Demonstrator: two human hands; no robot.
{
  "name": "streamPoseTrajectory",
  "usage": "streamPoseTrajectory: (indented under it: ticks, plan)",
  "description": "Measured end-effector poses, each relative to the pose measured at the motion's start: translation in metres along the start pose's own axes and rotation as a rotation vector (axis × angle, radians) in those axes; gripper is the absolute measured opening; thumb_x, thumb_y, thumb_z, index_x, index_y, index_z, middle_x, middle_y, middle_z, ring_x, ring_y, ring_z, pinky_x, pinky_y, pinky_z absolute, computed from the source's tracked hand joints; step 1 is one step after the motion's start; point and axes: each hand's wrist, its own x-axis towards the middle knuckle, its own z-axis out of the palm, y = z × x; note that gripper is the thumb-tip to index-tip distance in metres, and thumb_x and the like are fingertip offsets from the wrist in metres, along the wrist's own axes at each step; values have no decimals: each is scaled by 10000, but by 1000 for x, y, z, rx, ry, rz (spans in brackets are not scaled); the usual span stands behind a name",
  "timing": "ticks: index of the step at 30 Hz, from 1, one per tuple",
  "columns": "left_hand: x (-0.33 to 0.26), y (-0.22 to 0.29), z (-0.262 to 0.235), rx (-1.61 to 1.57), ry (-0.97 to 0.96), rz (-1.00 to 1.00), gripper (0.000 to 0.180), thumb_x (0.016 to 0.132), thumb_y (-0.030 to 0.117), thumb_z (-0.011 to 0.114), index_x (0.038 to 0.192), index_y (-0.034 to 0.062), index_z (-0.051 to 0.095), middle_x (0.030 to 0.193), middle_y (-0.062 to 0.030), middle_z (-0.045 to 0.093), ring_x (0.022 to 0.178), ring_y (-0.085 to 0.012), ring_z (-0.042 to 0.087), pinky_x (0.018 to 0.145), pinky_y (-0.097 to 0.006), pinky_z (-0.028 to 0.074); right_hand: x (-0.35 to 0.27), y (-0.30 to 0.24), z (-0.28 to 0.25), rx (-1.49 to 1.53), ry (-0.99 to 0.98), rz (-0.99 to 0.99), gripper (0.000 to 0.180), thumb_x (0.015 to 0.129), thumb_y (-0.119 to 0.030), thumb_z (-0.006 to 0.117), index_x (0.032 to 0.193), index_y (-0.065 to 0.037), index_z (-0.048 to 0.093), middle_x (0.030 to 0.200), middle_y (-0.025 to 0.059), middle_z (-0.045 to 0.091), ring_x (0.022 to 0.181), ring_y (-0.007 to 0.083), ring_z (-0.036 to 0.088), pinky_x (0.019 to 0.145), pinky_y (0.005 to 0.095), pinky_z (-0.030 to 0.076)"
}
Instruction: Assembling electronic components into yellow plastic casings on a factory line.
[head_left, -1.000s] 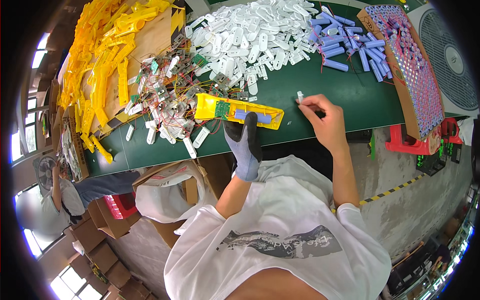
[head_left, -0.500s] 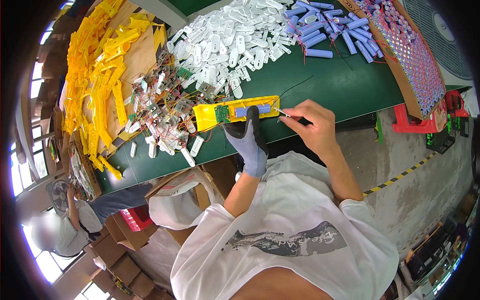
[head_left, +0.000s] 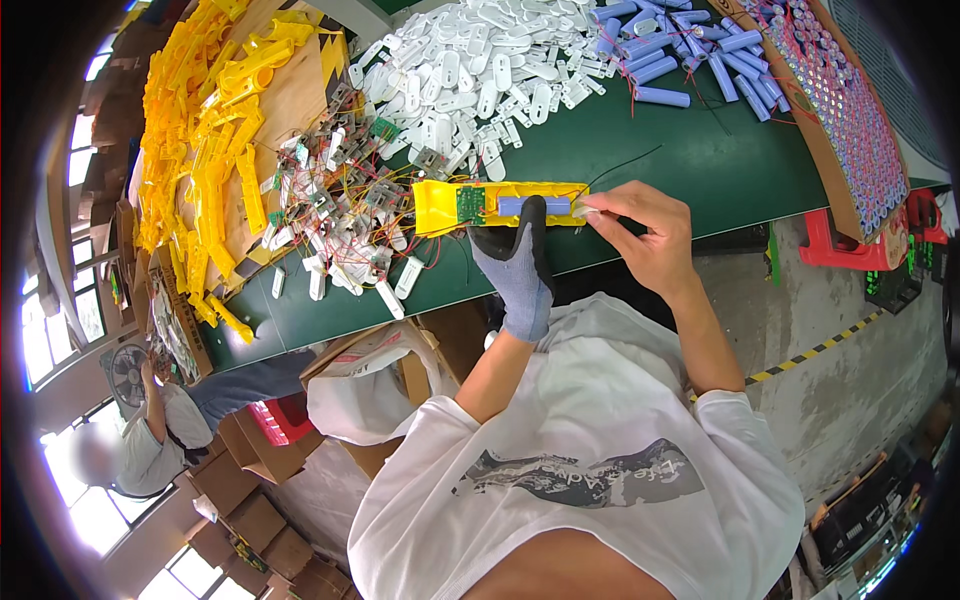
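Observation:
My left hand (head_left: 517,280), in a grey-blue glove with black fingers, grips a long yellow plastic housing (head_left: 434,208) over the green table. Its thumb presses on a blue-purple battery cell (head_left: 560,206) lying inside. A green circuit board (head_left: 470,204) sits left of the cell. My bare right hand (head_left: 655,238) pinches a small whitish piece (head_left: 582,210) between thumb and fingertips at the housing's right end. What this piece is cannot be made out. A dark wire (head_left: 630,162) sticks out from that end toward the upper right.
Wired boards with white parts (head_left: 345,220) lie left of the housing. Beyond are piles of white plastic covers (head_left: 480,70), yellow housings (head_left: 205,170) and loose cells (head_left: 700,50). A cardboard tray of upright cells (head_left: 835,140) stands right. A person (head_left: 160,440) sits at far left.
My right hand has brought the whitish piece up against the housing's right end. The whole view has shifted slightly, while my left hand keeps its grip.

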Motion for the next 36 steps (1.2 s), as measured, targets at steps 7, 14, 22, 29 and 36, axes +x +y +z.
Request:
streamPoseTrajectory:
  ticks: [7, 14, 22, 29, 36]
  plan:
    - [3, -2, -1, 80, -13, 50, 194, 898, 55, 638, 1057, 24, 531, 951, -48, 608, 831, -92, 582, 729, -252, 500, 1, 6, 0, 210, -86, 102, 152, 829, -11, 680, 978, -28, 708, 846, 83, 682, 743, 140, 659, 669, 252, 520]
    - [3, -1, -1, 55, -23, 12, 209, 900, 59, 642, 1069, 28, 523, 954, -43, 600, 829, -95, 582, 723, -257, 505, -2, 3, -4, 330, 68, 326, 104, 834, -55, 703, 920, 0, 688, 831, 79, 690, 761, 106, 648, 708, 246, 520]
    - [1, -4, -2, 38, -17, -1, 262, 884, 53, 659, 1097, 29, 510, 958, -40, 593, 837, -105, 588, 697, -267, 520, 4, -4, -11, 49, -133, 197, 94, 814, -65, 716, 870, 7, 692, 821, 87, 701, 713, 147, 652, 673, 265, 505]
    - [3, -2, -3, 95, -55, 16, 270, 888, 57, 655, 1108, 27, 501, 970, -48, 592, 840, -107, 593, 698, -263, 519, 0, 1, 0, 132, -4, 246, 86, 810, -51, 714, 878, 0, 699, 822, 91, 702, 709, 156, 655, 663, 264, 508]
    - [0, -1, -1, 67, -52, 46, 248, 894, 48, 645, 1095, 26, 502, 970, -53, 597, 828, -107, 595, 680, -266, 523, -1, 4, 0, 79, -5, 189, 89, 787, -45, 731, 862, -5, 705, 852, 96, 694, 717, 151, 652, 676, 256, 516]
